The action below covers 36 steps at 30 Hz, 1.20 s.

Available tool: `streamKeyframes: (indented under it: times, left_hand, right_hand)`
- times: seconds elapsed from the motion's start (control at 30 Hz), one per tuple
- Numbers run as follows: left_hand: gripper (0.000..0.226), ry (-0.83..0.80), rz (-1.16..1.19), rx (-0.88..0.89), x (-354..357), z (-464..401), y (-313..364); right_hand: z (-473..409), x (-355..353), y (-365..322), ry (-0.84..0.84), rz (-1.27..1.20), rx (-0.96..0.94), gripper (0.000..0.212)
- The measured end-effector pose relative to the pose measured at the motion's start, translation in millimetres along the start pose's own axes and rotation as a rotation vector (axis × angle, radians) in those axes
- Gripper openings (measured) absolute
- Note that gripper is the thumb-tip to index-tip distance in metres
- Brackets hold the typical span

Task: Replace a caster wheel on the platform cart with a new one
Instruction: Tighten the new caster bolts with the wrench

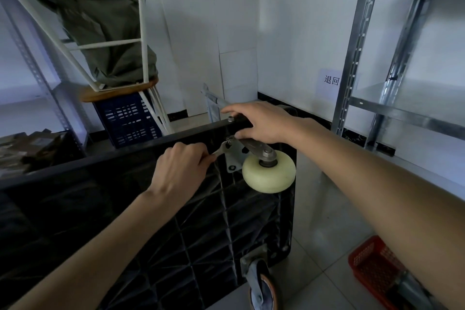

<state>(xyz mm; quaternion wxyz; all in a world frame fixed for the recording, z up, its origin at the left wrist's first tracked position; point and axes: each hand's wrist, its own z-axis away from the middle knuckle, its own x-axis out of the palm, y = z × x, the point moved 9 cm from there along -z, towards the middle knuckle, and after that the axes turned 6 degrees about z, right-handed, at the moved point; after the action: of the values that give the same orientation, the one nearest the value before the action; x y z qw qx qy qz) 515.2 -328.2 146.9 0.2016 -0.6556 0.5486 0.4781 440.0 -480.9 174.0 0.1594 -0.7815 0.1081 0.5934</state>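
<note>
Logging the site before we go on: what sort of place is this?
Likely a storeroom or stockroom: bare metal shelving along the wall, a blue crate under a stool, and a red basket on the tiled floor.

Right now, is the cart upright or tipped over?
Tipped on its side: the platform cart's ribbed underside faces the camera, cream caster wheel off the floor.

Walls: white panels (236, 7) (a paper sign (331, 80) is stuck on)
Floor: grey tiles (324, 211)
Shelving: metal racks (402, 58) are set at right
</note>
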Motion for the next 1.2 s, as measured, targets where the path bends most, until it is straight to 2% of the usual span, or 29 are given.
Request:
streamKeyframes:
  times: [0.3, 0.4, 0.57, 0.83, 1.0, 1.2]
  left_hand:
    - [0.031, 0.108, 0.182, -0.041, 23, 5, -1]
    - [0.027, 0.127, 0.178, 0.002, 21, 8, 2]
    - [0.026, 0.083, 0.118, 0.072, 10, 3, 10]
    - [0.033, -0.153, -0.107, 0.183, -3, -21, 23]
    - [0.033, -0.116, -0.12, 0.214, -4, -21, 20]
    - [0.028, -0.09, -0.032, 0.225, -7, -20, 17]
  right_hand:
    - [-1, 3, 2, 0.02, -0.013, -0.012, 0.067]
    - [-1, 4, 3, 0.02, -0.023, -0.007, 0.066]
    - [-1, 2, 2, 0.018, -0.014, -0.008, 0.067]
    - [-2, 3, 3, 0.02, -0.014, 0.005, 0.067]
    - [-4, 2, 2, 0.017, -0.01, 0.0, 0.067]
    - [-2, 2, 1, 0.025, 0.014, -0.011, 0.065]
